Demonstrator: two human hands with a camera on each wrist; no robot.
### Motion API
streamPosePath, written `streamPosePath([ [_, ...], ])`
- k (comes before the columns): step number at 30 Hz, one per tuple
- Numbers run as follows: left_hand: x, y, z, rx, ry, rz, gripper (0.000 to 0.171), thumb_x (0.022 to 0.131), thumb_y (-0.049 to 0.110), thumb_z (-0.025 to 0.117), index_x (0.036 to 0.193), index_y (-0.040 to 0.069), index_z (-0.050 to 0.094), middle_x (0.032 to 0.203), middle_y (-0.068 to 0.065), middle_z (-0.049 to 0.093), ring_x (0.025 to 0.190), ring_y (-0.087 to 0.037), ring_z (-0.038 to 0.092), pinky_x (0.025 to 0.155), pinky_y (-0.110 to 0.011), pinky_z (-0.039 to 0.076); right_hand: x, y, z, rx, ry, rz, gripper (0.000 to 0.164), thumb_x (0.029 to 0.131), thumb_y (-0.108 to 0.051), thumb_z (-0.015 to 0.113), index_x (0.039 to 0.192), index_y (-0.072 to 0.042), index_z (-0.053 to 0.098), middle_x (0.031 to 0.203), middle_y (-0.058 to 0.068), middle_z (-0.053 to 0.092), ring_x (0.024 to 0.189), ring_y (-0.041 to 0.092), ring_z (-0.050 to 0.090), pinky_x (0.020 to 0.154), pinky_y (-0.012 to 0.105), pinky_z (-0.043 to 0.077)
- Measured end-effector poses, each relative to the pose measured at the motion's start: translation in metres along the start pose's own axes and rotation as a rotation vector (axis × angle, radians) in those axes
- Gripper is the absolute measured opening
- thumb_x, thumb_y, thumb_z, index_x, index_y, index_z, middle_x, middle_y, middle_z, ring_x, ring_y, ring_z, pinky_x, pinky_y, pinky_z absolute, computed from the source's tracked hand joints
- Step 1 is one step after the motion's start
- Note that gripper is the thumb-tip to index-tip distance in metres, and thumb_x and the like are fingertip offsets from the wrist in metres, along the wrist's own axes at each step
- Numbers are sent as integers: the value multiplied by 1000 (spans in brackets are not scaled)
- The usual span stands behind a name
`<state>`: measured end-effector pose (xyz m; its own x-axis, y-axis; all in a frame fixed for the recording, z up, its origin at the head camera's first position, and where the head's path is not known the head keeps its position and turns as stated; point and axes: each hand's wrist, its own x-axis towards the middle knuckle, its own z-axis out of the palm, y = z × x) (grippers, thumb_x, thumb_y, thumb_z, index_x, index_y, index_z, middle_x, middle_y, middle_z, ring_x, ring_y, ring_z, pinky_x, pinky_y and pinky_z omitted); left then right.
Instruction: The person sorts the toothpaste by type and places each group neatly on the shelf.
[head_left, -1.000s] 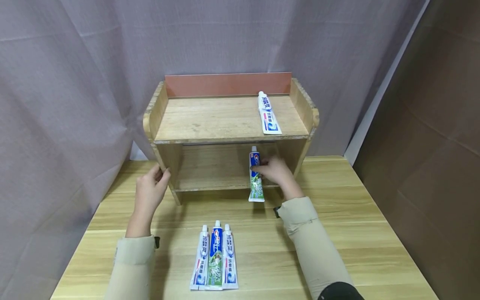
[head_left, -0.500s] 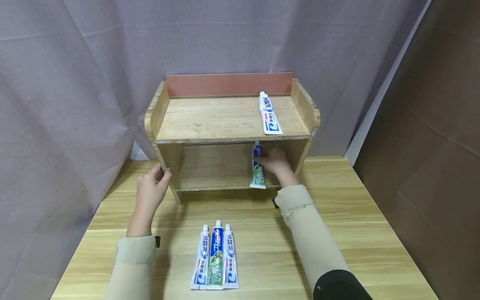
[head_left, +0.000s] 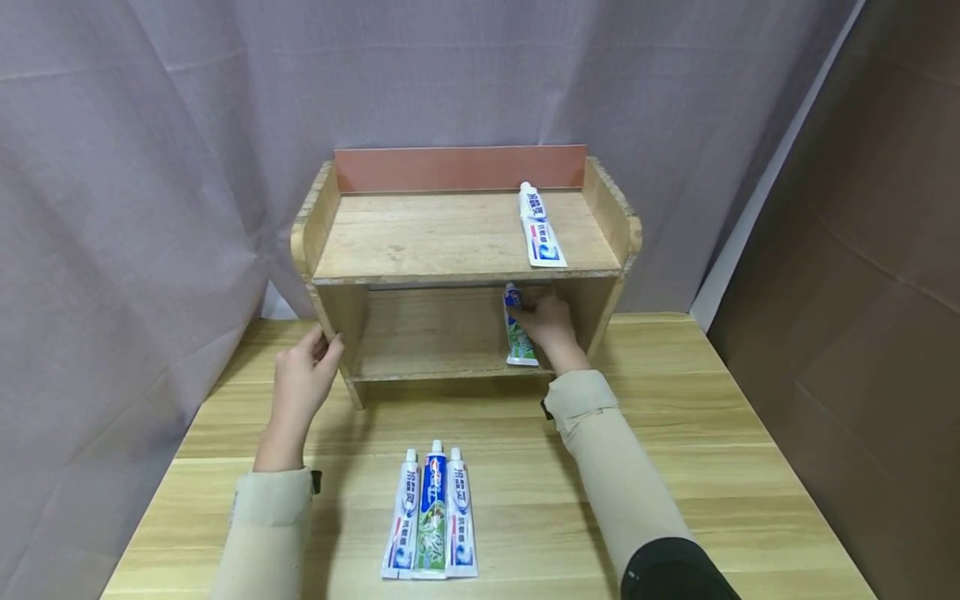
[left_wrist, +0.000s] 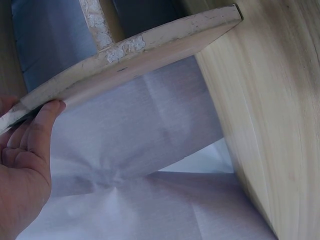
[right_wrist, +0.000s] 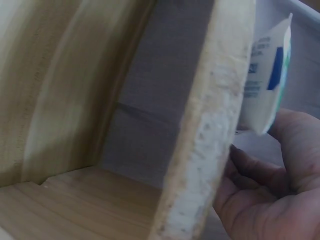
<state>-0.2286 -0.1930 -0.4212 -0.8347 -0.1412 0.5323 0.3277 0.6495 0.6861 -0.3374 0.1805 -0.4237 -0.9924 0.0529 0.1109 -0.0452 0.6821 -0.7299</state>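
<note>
In the head view my right hand point(head_left: 553, 327) holds a blue-and-green toothpaste tube point(head_left: 521, 343) inside the lower level of a small wooden shelf point(head_left: 408, 371). The tube's cap points to the back and its flat end lies near the front edge. That flat end point(right_wrist: 267, 80) shows beside the shelf board in the right wrist view, where the board partly hides my fingers. My left hand point(head_left: 302, 379) pinches the front edge of the shelf's left side panel point(left_wrist: 150, 47), thumb and fingers on either side of it.
A white-and-blue toothpaste tube point(head_left: 542, 229) lies on the top level, towards the right. On the table point(head_left: 712, 467) in front, two white tubes point(head_left: 402, 517) point(head_left: 461, 517) flank a blue-and-green one point(head_left: 432, 517). Grey cloth point(head_left: 465, 75) hangs behind the shelf.
My right hand has moved the blue-and-green tube back and down into the lower level, its flat end swinging slightly right. The left hand keeps its grip on the side panel.
</note>
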Motion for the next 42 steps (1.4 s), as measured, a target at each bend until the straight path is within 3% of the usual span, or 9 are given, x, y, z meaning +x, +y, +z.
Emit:
streamPosePath([
  [4, 0, -1, 1, -2, 5, 12, 21, 99, 19, 62, 105, 2, 72, 101, -21, 73, 94, -37, 73, 79, -45, 62, -2, 3, 3, 20, 15, 0, 50, 92, -40, 72, 119, 3, 70, 102, 20, 74, 84, 28, 71, 77, 38, 61],
  [17, 1, 0, 2, 2, 9, 25, 19, 98, 19, 63, 104, 2, 72, 100, -21, 74, 92, -37, 74, 77, -46, 63, -5, 10, 6, 52, 89, -3, 55, 89, -47, 73, 106, 6, 72, 90, 20, 74, 75, 27, 72, 67, 38, 62],
  [21, 0, 0, 2, 3, 9, 22, 19, 99, 19, 63, 103, 2, 72, 99, -20, 74, 92, -36, 74, 76, -45, 63, -7, 13, 7, 61, 104, -26, 55, 89, -47, 73, 109, 5, 71, 93, 20, 74, 73, 26, 71, 65, 36, 62],
  [25, 0, 0, 2, 13, 20, 18, 18, 98, 19, 64, 100, 4, 72, 97, -18, 75, 91, -34, 74, 75, -45, 63, -8, 15, 8, 76, 110, -37, 58, 90, -48, 72, 115, 5, 70, 100, 21, 74, 77, 27, 72, 68, 37, 63],
  [35, 0, 1, 2, 20, 31, 7, 18, 98, 21, 64, 100, 5, 73, 97, -17, 75, 91, -34, 74, 76, -48, 63, -11, 19, 11, 94, 133, -61, 56, 92, -48, 70, 113, 4, 71, 97, 20, 74, 79, 28, 71, 72, 41, 62],
  [42, 0, 1, 2, 18, 19, -5, 20, 98, 21, 63, 103, 5, 73, 98, -17, 75, 92, -34, 74, 77, -48, 63, -18, 19, 11, 97, 130, -57, 56, 92, -49, 69, 117, 1, 71, 107, 21, 73, 88, 31, 72, 79, 42, 62],
])
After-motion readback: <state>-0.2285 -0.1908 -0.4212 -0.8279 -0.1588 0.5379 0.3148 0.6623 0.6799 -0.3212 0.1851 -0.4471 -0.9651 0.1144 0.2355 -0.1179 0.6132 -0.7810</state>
